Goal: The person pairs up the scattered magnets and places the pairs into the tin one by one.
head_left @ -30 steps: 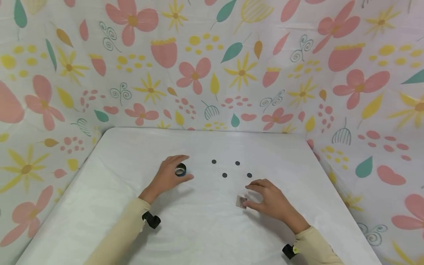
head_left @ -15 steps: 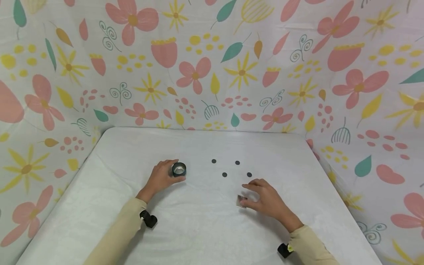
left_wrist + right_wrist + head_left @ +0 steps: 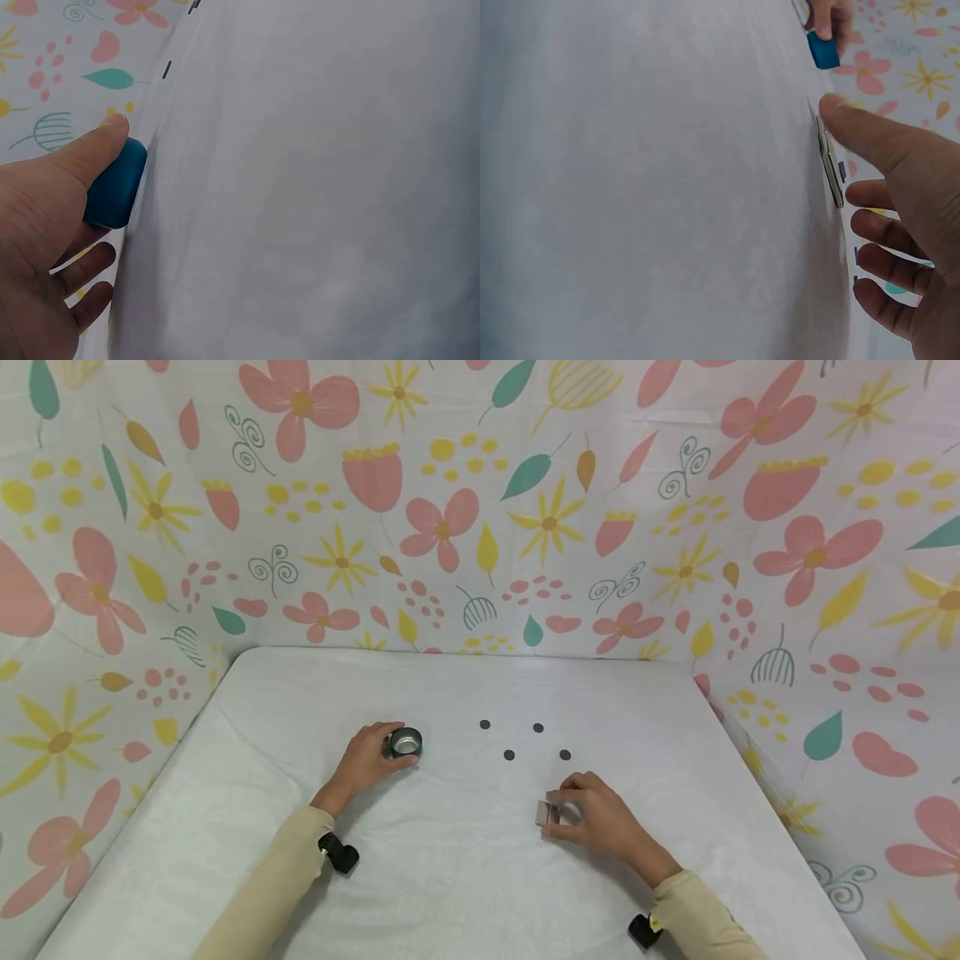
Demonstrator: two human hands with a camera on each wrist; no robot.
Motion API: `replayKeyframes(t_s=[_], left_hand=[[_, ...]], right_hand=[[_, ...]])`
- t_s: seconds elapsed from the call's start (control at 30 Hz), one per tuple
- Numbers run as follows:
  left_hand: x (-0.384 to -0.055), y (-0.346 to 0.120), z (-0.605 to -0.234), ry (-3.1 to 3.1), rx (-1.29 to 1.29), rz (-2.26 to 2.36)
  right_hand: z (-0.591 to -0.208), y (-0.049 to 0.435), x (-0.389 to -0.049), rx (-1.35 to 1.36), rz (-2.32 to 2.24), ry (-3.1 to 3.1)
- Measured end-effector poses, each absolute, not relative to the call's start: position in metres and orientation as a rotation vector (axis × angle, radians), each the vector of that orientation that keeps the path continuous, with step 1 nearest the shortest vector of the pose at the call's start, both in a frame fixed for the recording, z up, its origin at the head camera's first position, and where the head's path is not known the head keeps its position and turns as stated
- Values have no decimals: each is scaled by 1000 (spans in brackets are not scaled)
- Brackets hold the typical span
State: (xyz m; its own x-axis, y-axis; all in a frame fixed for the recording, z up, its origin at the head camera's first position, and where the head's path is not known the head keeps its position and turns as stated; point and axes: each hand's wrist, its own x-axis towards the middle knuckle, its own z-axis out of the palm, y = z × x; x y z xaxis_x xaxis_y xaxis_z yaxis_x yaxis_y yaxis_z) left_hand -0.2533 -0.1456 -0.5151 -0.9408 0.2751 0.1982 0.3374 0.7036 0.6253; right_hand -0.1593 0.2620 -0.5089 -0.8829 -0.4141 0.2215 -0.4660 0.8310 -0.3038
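Observation:
On the left of the white table, my left hand grips a small round container, dark teal outside with a silvery inside and an uncovered top. The left wrist view shows its blue side between thumb and fingers. My right hand is at a small, flat, pale square piece, with thumb and index finger at opposite edges. Edge-on in the right wrist view, this piece looks two-part with metallic edges. The other right fingers curl loosely. Its far side is partly hidden behind the hand.
Several small dark discs lie on the white-covered table, between and beyond the hands. Flower-patterned cloth hangs behind and along both sides of the table.
My left hand has moved slightly left and taken a closer grip on the container, which now stands more upright. The right index finger has come down towards the thumb at the flat piece.

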Motion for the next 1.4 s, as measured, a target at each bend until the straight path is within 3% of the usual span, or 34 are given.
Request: replayKeyframes(t_s=[0.8,1.4], left_hand=[[-254,-148,-519,-2820,-518,-1084],[-255,-149,-519,-2812,-540,-1104]], right_hand=[[-510,257,-162,833,480,-2768],[-511,259,-159,756,466,-2774]])
